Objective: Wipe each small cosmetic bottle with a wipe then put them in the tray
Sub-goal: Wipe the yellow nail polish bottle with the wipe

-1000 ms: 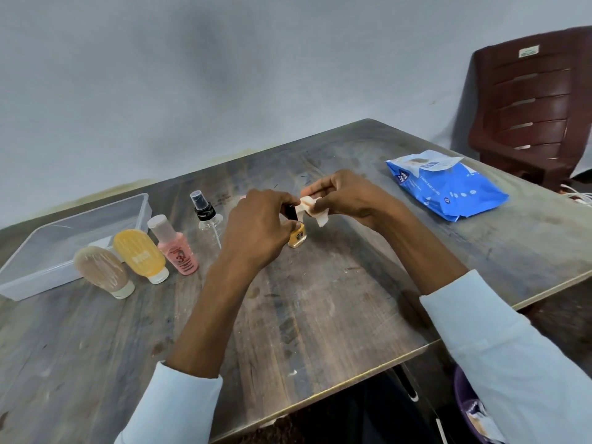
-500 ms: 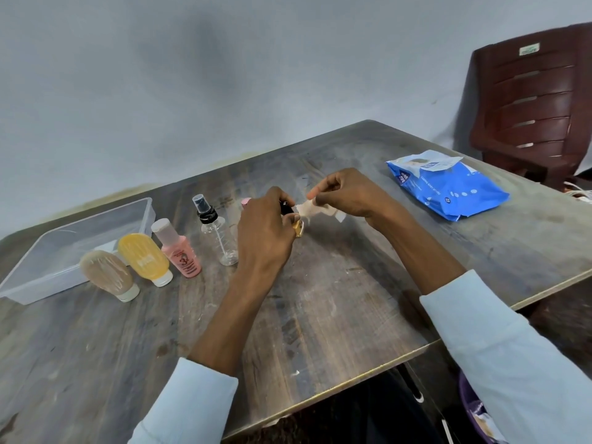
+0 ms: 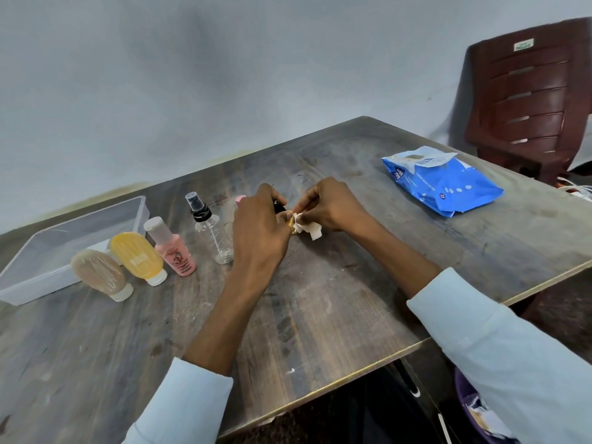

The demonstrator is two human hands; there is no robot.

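Centre of frame: left hand (image 3: 261,233) grips a small amber bottle with black cap (image 3: 291,223), mostly hidden behind the fingers. Right hand (image 3: 333,205) pinches a crumpled white wipe (image 3: 306,227) against it. Bottle probably light, rigid, perhaps glass and slick when damp; best held by cap and base. Label unreadable.
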